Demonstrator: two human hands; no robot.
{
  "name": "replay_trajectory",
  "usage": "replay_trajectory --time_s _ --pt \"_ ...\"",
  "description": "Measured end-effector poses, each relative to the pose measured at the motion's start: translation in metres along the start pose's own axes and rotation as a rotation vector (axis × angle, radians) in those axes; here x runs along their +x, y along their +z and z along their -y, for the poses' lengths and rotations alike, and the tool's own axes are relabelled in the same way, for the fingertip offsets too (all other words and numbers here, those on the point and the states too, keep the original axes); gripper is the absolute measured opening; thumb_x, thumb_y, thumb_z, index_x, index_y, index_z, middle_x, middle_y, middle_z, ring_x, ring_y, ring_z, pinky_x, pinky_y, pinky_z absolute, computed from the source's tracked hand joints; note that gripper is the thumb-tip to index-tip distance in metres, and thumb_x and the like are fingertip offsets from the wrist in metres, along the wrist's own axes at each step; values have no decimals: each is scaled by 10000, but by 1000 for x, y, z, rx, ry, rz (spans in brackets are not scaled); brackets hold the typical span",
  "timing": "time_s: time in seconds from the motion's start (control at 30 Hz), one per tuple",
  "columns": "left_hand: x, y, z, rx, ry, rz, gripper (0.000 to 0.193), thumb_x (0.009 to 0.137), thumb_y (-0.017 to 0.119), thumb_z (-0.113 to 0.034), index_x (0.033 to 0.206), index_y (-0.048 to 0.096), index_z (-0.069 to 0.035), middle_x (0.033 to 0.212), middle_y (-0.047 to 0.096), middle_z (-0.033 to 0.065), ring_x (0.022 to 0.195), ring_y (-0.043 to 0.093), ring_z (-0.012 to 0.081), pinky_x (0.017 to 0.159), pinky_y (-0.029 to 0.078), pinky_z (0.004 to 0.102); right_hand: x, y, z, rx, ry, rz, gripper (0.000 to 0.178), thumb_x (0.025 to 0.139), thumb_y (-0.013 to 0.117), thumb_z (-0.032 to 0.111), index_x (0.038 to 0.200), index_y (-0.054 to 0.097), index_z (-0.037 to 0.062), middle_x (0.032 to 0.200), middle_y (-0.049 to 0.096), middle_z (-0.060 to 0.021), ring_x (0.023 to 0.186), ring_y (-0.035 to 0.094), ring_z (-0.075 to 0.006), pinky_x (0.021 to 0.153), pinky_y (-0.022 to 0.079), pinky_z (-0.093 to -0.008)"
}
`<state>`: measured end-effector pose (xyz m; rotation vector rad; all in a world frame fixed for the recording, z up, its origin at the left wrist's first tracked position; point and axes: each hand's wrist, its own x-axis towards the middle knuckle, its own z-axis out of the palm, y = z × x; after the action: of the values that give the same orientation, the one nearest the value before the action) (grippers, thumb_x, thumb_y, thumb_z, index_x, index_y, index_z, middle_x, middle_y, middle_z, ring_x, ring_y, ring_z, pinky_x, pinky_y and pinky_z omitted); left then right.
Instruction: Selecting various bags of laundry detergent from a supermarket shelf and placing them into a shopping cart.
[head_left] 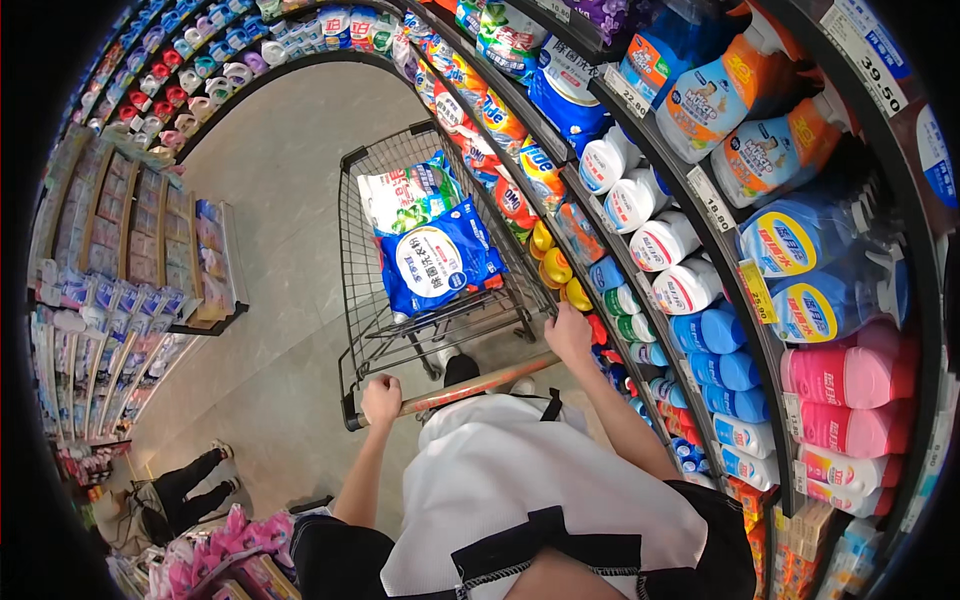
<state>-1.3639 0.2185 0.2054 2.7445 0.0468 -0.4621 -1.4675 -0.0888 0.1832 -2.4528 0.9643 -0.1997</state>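
Observation:
A black wire shopping cart (pixel 352 262) stands in front of me. My left hand (pixel 381 400) is closed around the left end of its orange-brown handlebar (pixel 480 386). At the right end of the same bar my right hand (pixel 570 336) is closed in a fist, close to the shelf. Inside the basket lies a blue bag of laundry powder (pixel 435 262), with a round white patch on its front. It overlaps a white and green detergent bag (pixel 408 198) farther forward. Red bits of packaging show from under the blue bag, their kind hidden.
Shelves along the right hold white bottles (pixel 655 243), orange-capped spray bottles (pixel 775 150), blue jugs (pixel 805 300) and pink bottles (pixel 840 378). Detergent bags (pixel 495 112) line the shelf beside the cart. On the left stands a display rack (pixel 130 215). A person in dark trousers (pixel 190 485) is behind left.

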Motion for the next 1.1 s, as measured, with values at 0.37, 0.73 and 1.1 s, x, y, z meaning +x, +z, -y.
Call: replay_trajectory --time_s 0.37,0.73,1.1 --pt "10 4 -8 111 61 -106 204 682 485 -254 714 593 -84 685 586 140 679 565 318 628 443 399 18 -3 5 -54 -22 81 189 702 488 155 798 493 -7 778 540 -170 715 548 -321 624 448 -418" --pt "85 -34 -36 250 -44 203 317 677 473 -342 820 611 -95 823 595 144 806 565 286 719 436 358 79 19 44 -40 -59 -3 167 697 481 140 771 538 1 692 555 -174 665 549 -325 592 442 -413" --pt "163 -53 -67 312 -25 549 496 726 378 -439 1003 548 -64 1043 521 165 993 485 284 837 363 360 154 24 82 -122 24 -41 194 715 489 190 771 547 14 720 570 -164 666 559 -321 594 449 -410"
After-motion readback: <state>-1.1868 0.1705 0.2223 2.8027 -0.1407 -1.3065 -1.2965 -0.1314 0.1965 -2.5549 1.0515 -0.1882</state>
